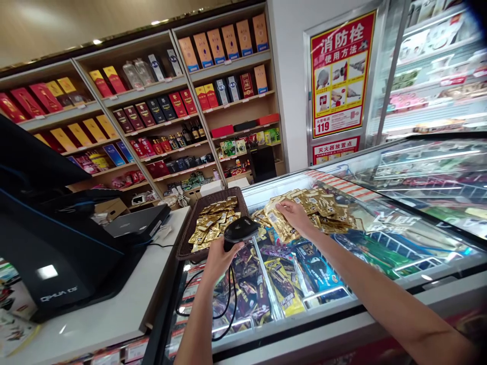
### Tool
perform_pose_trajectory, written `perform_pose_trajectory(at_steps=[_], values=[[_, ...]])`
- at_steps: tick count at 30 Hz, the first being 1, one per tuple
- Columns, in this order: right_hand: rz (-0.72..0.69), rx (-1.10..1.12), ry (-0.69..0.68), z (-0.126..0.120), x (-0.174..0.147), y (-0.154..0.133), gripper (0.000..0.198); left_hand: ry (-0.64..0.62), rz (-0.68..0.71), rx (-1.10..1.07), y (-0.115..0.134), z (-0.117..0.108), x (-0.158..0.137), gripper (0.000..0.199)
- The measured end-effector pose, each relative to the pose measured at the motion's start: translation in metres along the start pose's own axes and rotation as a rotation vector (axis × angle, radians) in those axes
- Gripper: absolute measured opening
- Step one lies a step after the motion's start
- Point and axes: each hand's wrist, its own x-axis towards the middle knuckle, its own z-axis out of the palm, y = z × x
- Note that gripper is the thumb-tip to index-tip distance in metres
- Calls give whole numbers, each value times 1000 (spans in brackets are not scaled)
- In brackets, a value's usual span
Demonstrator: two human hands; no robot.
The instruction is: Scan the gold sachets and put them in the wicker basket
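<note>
My left hand (217, 258) grips a black handheld barcode scanner (239, 230), whose cable (228, 299) loops down over the freezer glass. The scanner head points toward the gold packets. My right hand (294, 215) reaches forward and holds a gold foil packet (279, 223) at the near edge of a pile of gold packets (323, 205) lying on the glass lid of the chest freezer (342, 304). A brown wicker tray (186, 243) with more gold packets (213, 220) stands just left of the scanner.
A black cash-register terminal (57, 253) stands on the white counter (114, 314) at left. Shelves of boxed bottles (152, 106) fill the back wall. A red fire-hydrant poster (338, 76) hangs at right, beside a refrigerated display (437, 66). Packaged ice creams (281, 284) lie under the freezer glass.
</note>
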Motion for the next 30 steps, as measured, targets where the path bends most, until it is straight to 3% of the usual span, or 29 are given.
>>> perform_pose_trajectory(at_steps=[8, 22, 26, 30], values=[[-5, -111, 16, 4, 3, 10, 55, -64, 7, 23, 7, 2, -3, 38], [3, -143, -12, 8, 5, 22, 44, -37, -22, -32, 4, 5, -1, 40], [58, -220, 24, -5, 14, 26, 40, 48, -70, -127, 4, 2, 1, 40], [144, -480, 139, -33, 44, 36, 34, 147, -135, -225, 1, -3, 3, 43]])
